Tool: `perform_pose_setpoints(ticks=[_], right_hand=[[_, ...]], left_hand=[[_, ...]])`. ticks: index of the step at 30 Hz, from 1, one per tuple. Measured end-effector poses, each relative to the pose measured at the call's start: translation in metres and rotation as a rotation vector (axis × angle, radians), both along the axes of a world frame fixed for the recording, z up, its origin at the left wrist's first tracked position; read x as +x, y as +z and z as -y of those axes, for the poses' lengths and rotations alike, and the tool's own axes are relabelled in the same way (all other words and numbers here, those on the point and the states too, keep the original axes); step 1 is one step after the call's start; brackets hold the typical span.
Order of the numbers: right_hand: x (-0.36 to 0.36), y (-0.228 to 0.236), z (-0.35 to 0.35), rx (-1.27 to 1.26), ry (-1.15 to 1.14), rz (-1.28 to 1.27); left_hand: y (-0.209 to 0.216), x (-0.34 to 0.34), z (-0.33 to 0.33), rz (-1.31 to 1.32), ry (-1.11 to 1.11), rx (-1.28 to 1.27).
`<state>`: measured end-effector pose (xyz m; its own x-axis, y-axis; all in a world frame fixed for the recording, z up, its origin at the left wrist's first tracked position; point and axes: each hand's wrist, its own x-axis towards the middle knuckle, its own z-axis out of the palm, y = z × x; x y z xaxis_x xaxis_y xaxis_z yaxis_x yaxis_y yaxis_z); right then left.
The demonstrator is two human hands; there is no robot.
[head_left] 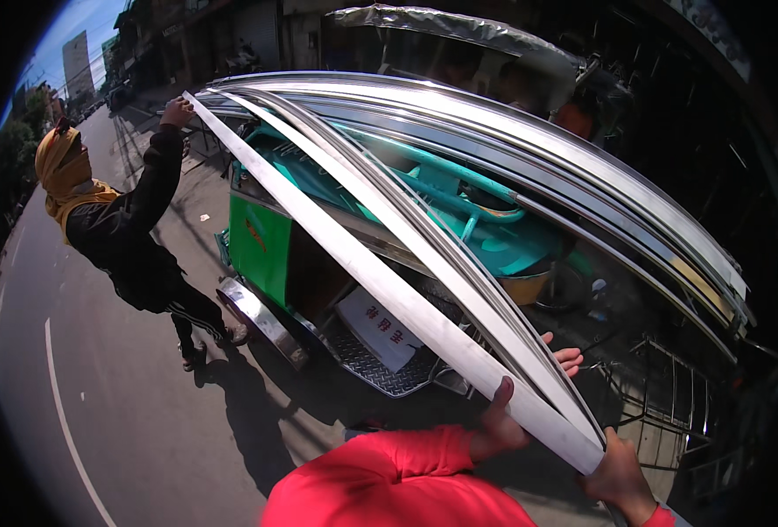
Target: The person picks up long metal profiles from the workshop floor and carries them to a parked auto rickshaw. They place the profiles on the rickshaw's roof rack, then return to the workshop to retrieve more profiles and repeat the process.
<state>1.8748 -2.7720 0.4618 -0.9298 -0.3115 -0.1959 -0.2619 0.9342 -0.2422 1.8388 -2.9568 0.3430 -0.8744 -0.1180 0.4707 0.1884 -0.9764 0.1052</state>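
Long pale metal strips (pixel 380 285) slant from the lower right up to the far left, over a green and teal sidecar. My right hand (pixel 619 474) is closed round their near ends. My left hand (pixel 503 426) passes beneath the strips a little farther along and cradles them. Its thumb stands up on the near side, and its fingertips stretch out past the far side. The palm is partly hidden. At the far end, a co-worker's hand (pixel 178 112) holds the strips up. More long silver metal profiles (pixel 529 149) lie along the top of the sidecar.
The co-worker (pixel 116 220), in a yellow head wrap and dark clothes, stands on the road at left. The sidecar's green panel (pixel 261 250), chrome fender (pixel 261 321) and treadplate step (pixel 376 351) are below the strips. A metal frame (pixel 670 395) stands at right.
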Motion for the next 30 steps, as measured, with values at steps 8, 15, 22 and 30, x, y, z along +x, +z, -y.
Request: perform_pose_setpoints(ticks=[8, 15, 22, 30], right_hand=[[-0.008, 0.006, -0.011, -0.066, 0.041, -0.046], [-0.009, 0.006, -0.011, -0.037, -0.034, 0.083], [-0.007, 0.012, -0.003, -0.061, -0.083, 0.177], [-0.001, 0.009, 0.001, -0.078, -0.114, 0.17]], left_hand=[[0.045, 0.006, -0.01, 0.272, 0.021, 0.174], [0.05, 0.009, -0.014, 0.369, 0.11, 0.136], [0.031, 0.002, -0.017, 0.294, 0.159, 0.028], [0.025, -0.005, -0.024, 0.261, 0.197, 0.097]])
